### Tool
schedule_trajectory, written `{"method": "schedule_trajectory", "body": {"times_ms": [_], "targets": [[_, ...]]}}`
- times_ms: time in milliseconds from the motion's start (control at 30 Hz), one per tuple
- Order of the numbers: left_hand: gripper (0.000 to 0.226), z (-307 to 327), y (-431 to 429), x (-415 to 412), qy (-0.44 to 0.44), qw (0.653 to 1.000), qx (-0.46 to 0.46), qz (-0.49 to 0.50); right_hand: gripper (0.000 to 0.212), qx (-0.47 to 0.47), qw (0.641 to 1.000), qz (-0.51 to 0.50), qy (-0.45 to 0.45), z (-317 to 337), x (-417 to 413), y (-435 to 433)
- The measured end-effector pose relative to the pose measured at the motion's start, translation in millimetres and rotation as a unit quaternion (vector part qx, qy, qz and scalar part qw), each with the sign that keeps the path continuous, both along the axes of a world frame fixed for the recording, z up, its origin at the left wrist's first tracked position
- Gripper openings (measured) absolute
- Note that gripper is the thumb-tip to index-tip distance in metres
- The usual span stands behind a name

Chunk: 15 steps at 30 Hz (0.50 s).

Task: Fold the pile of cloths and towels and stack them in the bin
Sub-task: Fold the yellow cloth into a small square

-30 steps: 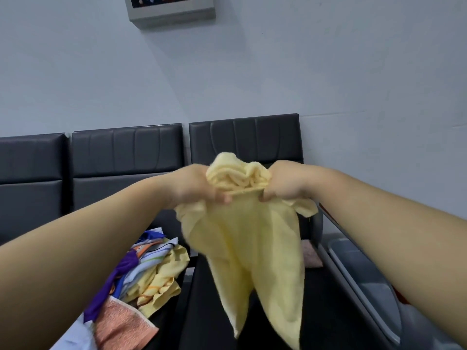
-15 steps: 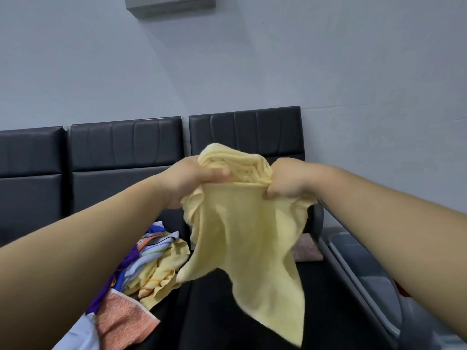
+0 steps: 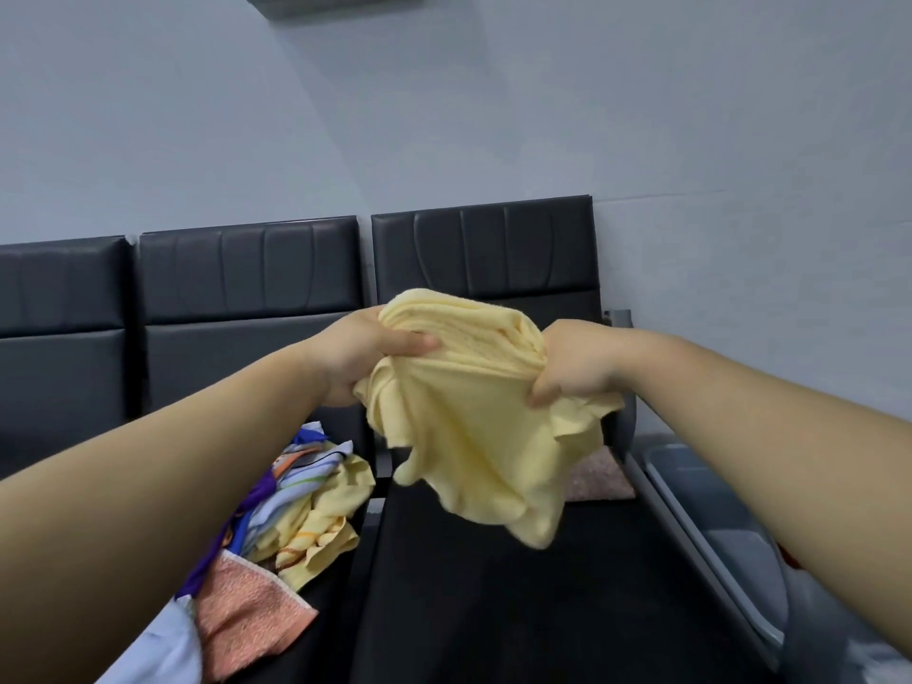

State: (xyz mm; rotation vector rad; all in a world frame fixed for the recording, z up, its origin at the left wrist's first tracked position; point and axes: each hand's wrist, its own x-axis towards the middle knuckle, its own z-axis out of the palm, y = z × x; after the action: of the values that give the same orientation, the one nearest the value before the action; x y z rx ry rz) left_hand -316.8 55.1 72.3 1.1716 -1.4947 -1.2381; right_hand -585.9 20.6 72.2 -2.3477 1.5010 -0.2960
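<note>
Black padded seats (image 3: 493,609) lined a grey wall. The left hand (image 3: 365,353) and right hand (image 3: 575,362) each gripped the bunched top edge of the pale yellow terry towel (image 3: 474,436), which hung above one seat. Recommended: find both corners and draw the edge taut before folding.

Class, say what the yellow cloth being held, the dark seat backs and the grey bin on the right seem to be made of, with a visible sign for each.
Yellow cloth: probably soft terry or microfibre; matt, fuzzy, hangs in limp folds.
Seat backs: likely faux leather; smooth, faint sheen, panel seams.
Bin: seemingly hard plastic; smooth grey moulded rim.
</note>
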Motion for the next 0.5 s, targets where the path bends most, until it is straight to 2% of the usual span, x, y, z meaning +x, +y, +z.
{"method": "schedule_trajectory", "body": {"times_ms": [33,67,133,167,200,233,267,333,400,467,500], "targets": [[0.041,-0.2,3.3,-2.5,-0.075,0.997,-0.018,-0.006,0.02,-0.012,1.0,-0.011,-0.006,0.6,-0.2,-2.2],[0.038,-1.1,4.8,-3.6,-0.198,0.979,-0.048,-0.006,0.018,-0.019,0.999,-0.016,-0.02,1.1,-0.4,-4.0],[0.028,-2.8,3.9,-6.4,-0.456,0.886,-0.087,0.021,0.019,-0.023,0.998,-0.013,-0.062,0.1,-2.0,-6.1],[0.024,-2.9,3.7,-8.8,-0.533,0.839,-0.096,0.046,0.02,-0.023,0.996,-0.009,-0.081,-2.4,-2.6,-6.9],[0.02,-4.3,2.1,-8.8,-0.559,0.82,-0.102,0.07,0.021,-0.02,0.995,-0.004,-0.096,-5.5,-3.6,-7.0],[0.016,-6.7,-1.8,-5.2,-0.544,0.828,-0.104,0.092,0.021,-0.016,0.994,-0.002,-0.105,-9.2,-4.6,-8.0],[0.013,-10.1,-5.8,0.8,-0.484,0.863,-0.097,0.105,0.02,-0.007,0.994,-0.002,-0.113,-13.6,-6.0,-9.3],[0.016,-17.7,-9.4,9.7,-0.294,0.947,-0.083,0.102,0.027,0.028,0.994,0.006,-0.11,-20.6,-10.4,-12.4],[0.029,-26.5,-9.8,11.9,-0.15,0.984,-0.061,0.077,0.041,0.076,0.994,0.022,-0.074,-25.8,-14.4,-16.2],[0.037,-35.8,-9.9,10.0,-0.132,0.989,-0.047,0.037,0.049,0.103,0.994,0.029,-0.014,-28.3,-16.2,-17.7],[0.038,-40.0,-12.0,10.4,-0.172,0.984,-0.042,0.014,0.049,0.111,0.993,0.026,0.012,-29.8,-16.3,-20.0]]}}
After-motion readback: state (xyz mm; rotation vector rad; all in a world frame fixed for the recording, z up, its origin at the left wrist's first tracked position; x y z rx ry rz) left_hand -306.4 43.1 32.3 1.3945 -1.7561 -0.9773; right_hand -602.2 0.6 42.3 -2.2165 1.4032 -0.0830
